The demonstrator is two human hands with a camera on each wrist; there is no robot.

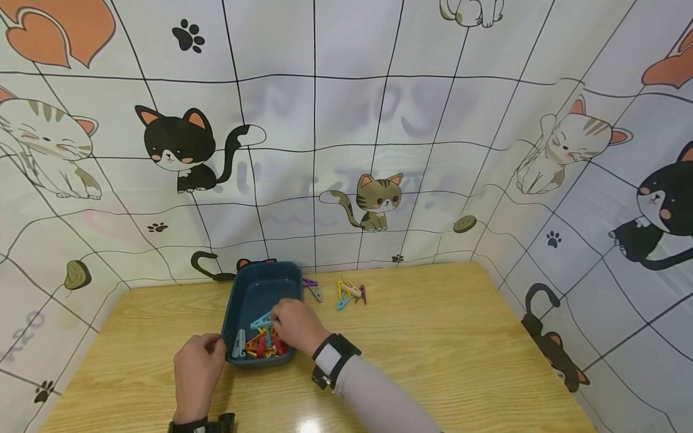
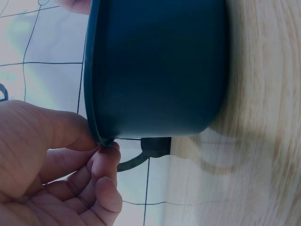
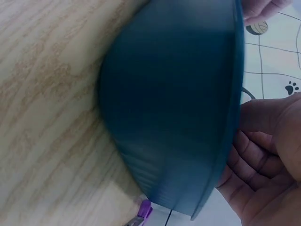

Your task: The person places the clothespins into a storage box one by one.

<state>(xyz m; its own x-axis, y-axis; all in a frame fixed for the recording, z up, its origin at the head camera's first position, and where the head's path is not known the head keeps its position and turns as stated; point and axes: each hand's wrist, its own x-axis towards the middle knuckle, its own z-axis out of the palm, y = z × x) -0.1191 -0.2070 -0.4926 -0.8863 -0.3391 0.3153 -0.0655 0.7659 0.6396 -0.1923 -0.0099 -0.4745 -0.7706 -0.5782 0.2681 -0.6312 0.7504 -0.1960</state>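
Observation:
A dark teal plastic tub [image 1: 260, 294] stands on the table, with several coloured clothespins [image 1: 262, 346] heaped at its near end. My left hand [image 1: 199, 373] is at its near left corner. Thumb and fingertips pinch the rim [image 2: 91, 84] there, as the left wrist view shows. Over the right side of the tub, my right hand [image 1: 296, 325] reaches inside with curled fingers and holds a light blue clothespin [image 1: 261, 320] above the heap. In the right wrist view, the tub wall [image 3: 169, 103] hides those fingertips.
Beside the tub's far right side lie a purple clothespin [image 1: 310, 282] and a grey one [image 1: 316, 293]. Farther right is a small group with a beige clothespin [image 1: 351, 288] and a blue one [image 1: 344, 302]. A cat-printed sheet [image 1: 346, 132] rises behind the wooden table [image 1: 422, 349].

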